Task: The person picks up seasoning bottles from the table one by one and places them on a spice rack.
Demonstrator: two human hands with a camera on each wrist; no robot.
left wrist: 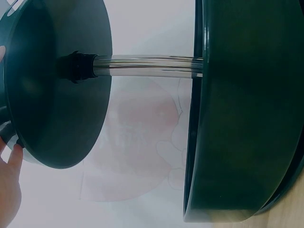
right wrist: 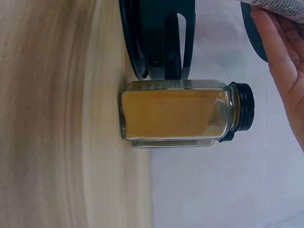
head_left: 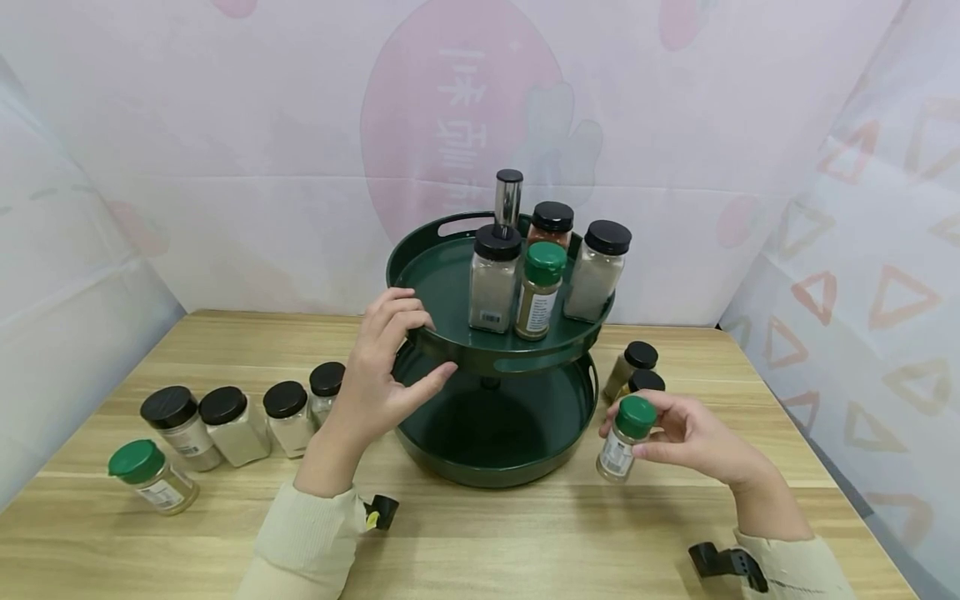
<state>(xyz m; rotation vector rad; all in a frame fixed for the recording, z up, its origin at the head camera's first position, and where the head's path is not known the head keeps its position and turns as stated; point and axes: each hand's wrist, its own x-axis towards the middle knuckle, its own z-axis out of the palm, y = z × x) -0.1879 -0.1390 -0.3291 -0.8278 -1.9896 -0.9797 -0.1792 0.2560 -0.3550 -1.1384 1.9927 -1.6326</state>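
Observation:
My left hand (head_left: 382, 367) is at the left front rim of the upper tray (head_left: 438, 287) of a dark green two-tier turntable, fingers over the rim and thumb against its outer wall. In my right hand (head_left: 686, 437) I grip a small green-capped spice jar (head_left: 617, 446), held upright right of the lower tray (head_left: 491, 475). The right wrist view shows only part of its printed label (right wrist: 280, 7). On the upper tray stand a green-capped jar (head_left: 538, 300) and black-capped jars, among them a tall one (head_left: 492, 287) and one at the right (head_left: 596, 279).
Left on the wooden table (head_left: 480, 550) stand several black-capped jars (head_left: 240, 429) and a green-capped jar (head_left: 157, 479). Behind my right hand are two black-capped jars, the nearer filled with yellow-orange powder (right wrist: 171, 114). A metal post (head_left: 507, 200) rises through the turntable.

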